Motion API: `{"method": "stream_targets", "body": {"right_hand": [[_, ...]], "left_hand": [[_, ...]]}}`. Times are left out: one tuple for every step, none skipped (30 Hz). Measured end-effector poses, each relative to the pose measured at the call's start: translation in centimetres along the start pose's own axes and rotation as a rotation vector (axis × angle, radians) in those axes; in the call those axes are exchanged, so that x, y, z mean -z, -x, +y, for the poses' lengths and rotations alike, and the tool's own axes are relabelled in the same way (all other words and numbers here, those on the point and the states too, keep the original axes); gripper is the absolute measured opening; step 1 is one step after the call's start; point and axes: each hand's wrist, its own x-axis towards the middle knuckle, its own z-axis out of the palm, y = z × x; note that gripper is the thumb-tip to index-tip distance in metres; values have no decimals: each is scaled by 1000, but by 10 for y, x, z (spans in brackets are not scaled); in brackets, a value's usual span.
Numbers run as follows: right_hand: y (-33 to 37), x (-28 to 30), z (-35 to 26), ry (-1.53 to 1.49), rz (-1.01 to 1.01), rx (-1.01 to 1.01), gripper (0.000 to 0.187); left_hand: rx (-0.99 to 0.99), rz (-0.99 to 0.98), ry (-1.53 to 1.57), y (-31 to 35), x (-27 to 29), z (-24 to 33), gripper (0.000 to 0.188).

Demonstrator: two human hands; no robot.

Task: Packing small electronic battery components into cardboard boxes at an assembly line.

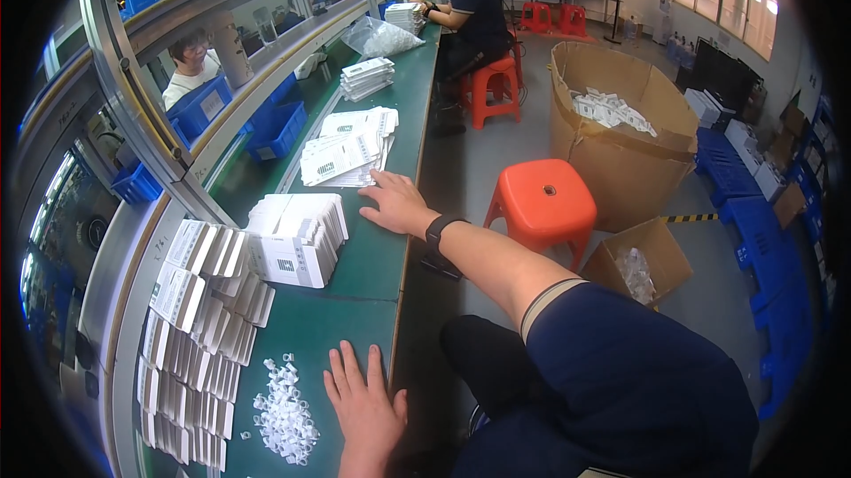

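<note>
My left hand (365, 407) lies flat on the green workbench (355, 318), fingers spread. Just left of it is a heap of small white plastic pieces (288, 416). My right hand (396, 203) reaches over the bench edge with its fingers apart, the fingertips beside a loose pile of flat white printed cartons (341, 155). I cannot tell whether they touch it. Nearer, a tight stack of white cartons (297, 239) stands on the bench. Rows of overlapping folded white cartons (195, 345) fill the left side.
Blue bins (275, 131) sit by the metal rack (133, 79). Farther along are more cartons (366, 79), a clear bag (383, 39) and a seated person (474, 8). A red stool (545, 199), a big cardboard bin (620, 155) and a small box (638, 256) stand right.
</note>
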Motion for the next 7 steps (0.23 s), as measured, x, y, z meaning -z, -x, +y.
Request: {"method": "stream_targets", "body": {"right_hand": [[0, 0, 0, 0, 1, 2, 45], [0, 0, 0, 0, 1, 3, 45], [0, 1, 0, -5, 5, 5, 45], [0, 1, 0, -10, 8, 9, 45], [0, 1, 0, -10, 9, 10, 45], [1, 1, 0, -13, 16, -1, 46], [-2, 1, 0, -16, 27, -10, 47]], "left_hand": [[1, -1, 0, 0, 0, 0, 87], [2, 0, 0, 0, 0, 0, 87], [1, 0, 0, 0, 0, 0, 87], [1, 0, 0, 0, 1, 1, 87], [2, 1, -1, 1, 1, 1, 87], [-3, -1, 3, 1, 1, 1, 87], [-9, 2, 5, -1, 2, 1, 87]]}}
